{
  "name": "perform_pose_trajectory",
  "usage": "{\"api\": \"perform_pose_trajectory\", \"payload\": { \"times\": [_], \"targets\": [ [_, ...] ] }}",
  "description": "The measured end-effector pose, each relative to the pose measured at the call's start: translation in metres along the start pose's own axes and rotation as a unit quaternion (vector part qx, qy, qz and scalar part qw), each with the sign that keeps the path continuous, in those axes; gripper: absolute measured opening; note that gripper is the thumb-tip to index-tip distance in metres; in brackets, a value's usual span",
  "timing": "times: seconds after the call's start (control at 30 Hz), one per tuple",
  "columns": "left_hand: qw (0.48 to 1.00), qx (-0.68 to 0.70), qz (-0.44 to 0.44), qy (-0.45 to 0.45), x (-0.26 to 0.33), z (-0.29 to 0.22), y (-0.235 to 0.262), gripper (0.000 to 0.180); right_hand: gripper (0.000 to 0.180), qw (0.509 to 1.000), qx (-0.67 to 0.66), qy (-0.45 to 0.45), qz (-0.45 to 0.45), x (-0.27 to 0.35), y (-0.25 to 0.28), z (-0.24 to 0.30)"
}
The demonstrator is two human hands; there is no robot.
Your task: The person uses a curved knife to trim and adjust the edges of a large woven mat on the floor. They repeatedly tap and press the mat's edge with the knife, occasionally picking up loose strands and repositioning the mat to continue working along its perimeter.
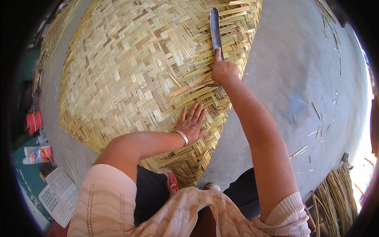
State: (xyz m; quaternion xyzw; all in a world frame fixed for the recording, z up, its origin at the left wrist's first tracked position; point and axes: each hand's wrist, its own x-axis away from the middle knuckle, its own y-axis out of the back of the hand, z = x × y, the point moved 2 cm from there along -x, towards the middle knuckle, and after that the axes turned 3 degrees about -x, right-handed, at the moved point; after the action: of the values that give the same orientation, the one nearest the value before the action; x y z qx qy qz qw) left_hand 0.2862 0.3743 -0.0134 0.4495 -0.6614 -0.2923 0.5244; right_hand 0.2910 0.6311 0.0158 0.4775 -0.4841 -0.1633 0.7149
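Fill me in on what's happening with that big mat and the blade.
A person leans over a large woven mat of pale split strips spread on a grey concrete floor. The left hand, with a metal bangle at the wrist, presses flat on the weave near its edge. The right hand grips a long dark blade, index finger along it, laid over the loose strip ends at the mat's border. Cut slivers lie scattered on the floor, and a bundle of strips sits at lower right.

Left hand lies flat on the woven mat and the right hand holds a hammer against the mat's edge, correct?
Not quite: the right hand holds a long knife, not a hammer. The head view shows it. The left hand does lie flat on the mat.
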Motion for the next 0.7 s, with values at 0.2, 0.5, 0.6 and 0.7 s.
{"api": "perform_pose_trajectory", "payload": {
  "times": [0.2,0.5,0.6,0.7],
  "targets": [
    [0.976,0.152,-0.013,-0.152,0.019,0.041,0.038,0.069,0.077,0.998,0.054,-0.016,-0.008,-0.004,-0.006,0.007],
    [0.934,0.051,-0.297,0.193,0.072,0.223,0.037,0.063,0.083,0.991,0.084,-0.075,0.069,-0.009,0.006,0.021],
    [0.920,0.038,-0.248,0.300,0.074,0.241,0.013,0.069,0.086,0.988,0.088,-0.091,0.091,-0.010,0.008,0.023],
    [0.913,0.020,-0.289,0.288,0.072,0.240,0.002,0.072,0.088,0.986,0.086,-0.099,0.107,-0.011,0.011,0.026]
  ]
}}
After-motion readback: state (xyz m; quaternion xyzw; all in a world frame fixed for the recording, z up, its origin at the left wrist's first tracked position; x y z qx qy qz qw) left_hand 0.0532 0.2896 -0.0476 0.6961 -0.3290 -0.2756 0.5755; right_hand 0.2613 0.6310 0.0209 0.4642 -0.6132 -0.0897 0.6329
